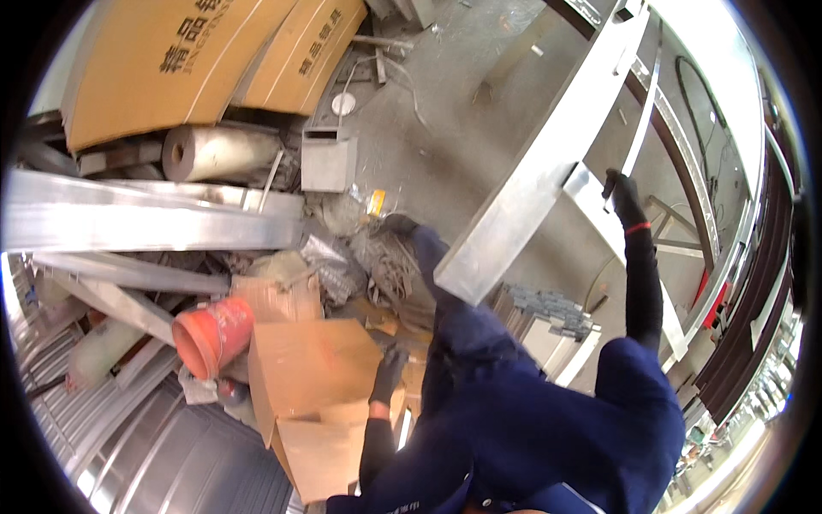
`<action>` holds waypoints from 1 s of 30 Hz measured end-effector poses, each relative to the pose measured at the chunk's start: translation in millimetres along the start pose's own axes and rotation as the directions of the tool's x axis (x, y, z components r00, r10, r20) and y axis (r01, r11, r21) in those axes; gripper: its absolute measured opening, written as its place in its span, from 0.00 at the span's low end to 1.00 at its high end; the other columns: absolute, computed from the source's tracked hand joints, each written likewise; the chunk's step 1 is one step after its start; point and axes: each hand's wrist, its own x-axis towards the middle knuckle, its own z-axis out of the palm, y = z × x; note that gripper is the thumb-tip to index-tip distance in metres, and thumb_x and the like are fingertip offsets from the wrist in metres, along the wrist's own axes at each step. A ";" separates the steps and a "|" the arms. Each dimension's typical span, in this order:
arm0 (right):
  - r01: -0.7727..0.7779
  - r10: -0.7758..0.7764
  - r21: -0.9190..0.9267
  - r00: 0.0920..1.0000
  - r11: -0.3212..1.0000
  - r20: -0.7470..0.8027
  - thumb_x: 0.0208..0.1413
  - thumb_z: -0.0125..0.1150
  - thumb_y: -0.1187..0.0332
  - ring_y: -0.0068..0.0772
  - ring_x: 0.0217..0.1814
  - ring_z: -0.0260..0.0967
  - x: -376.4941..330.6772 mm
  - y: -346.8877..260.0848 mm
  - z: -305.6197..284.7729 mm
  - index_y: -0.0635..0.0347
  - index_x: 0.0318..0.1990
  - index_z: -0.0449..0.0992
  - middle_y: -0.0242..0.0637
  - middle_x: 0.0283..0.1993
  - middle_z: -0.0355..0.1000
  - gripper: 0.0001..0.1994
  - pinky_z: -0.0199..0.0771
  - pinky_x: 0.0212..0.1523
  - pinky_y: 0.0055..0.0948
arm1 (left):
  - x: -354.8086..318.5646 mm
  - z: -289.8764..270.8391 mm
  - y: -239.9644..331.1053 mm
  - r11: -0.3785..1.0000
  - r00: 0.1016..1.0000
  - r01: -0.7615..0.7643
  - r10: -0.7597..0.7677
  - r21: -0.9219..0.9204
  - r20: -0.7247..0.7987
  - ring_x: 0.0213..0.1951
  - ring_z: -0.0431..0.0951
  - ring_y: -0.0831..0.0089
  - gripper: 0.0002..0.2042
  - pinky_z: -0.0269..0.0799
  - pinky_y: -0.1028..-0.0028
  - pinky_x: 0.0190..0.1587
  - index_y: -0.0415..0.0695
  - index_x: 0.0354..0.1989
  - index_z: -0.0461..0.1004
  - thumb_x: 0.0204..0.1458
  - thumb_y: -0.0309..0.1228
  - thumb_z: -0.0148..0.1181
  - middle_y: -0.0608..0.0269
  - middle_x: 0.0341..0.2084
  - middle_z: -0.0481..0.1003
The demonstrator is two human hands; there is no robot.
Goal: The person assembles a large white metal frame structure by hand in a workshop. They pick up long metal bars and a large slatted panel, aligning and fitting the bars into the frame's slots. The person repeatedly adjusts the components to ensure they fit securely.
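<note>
My right hand, in a dark glove, is closed around the lower end of a thin, pale metal strip, which slants up and away beside the metal frame. Just left of that hand runs a wide silver metal beam. A narrower crosspiece joins the beam and passes close under my right wrist. Low on the left, my gloved left hand hangs over the edge of an open cardboard box. Its fingers look loosely extended, with nothing visible in them.
An orange-red bucket lies tilted beside the box. Long metal profiles stick out at left, near a wrapped roll and large cardboard sheets. Stacked grey pieces stand beneath the beam. A cable lies at right.
</note>
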 end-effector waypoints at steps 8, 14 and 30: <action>-0.039 0.085 0.242 0.979 0.969 -0.183 0.51 0.50 0.67 0.22 0.14 0.56 -27.0 -3.2 24.8 0.64 0.37 0.67 0.27 0.20 0.57 0.10 0.61 0.17 0.24 | 85.0 -123.6 110.9 0.928 0.975 -0.188 0.137 0.323 0.175 0.45 0.73 0.68 0.16 0.67 0.72 0.49 0.37 0.48 0.70 0.59 0.37 0.47 0.59 0.41 0.75; -0.149 0.244 0.233 0.855 0.961 -0.458 0.48 0.57 0.68 0.23 0.11 0.58 -39.7 -8.4 35.4 0.67 0.40 0.67 0.29 0.17 0.60 0.14 0.61 0.09 0.26 | 216.7 -267.7 128.1 0.688 0.926 -0.377 0.304 0.620 0.226 0.40 0.76 0.71 0.13 0.70 0.71 0.43 0.38 0.44 0.71 0.58 0.33 0.46 0.55 0.41 0.75; -0.495 0.155 -0.529 0.814 0.690 -0.559 0.47 0.60 0.48 0.59 0.48 0.66 -56.6 -23.6 13.7 0.68 0.45 0.69 0.58 0.44 0.69 0.29 0.68 0.47 0.46 | 243.6 -341.2 267.9 0.572 0.864 -0.503 0.350 0.647 0.362 0.31 0.75 0.64 0.14 0.68 0.60 0.33 0.41 0.34 0.73 0.54 0.40 0.50 0.55 0.29 0.75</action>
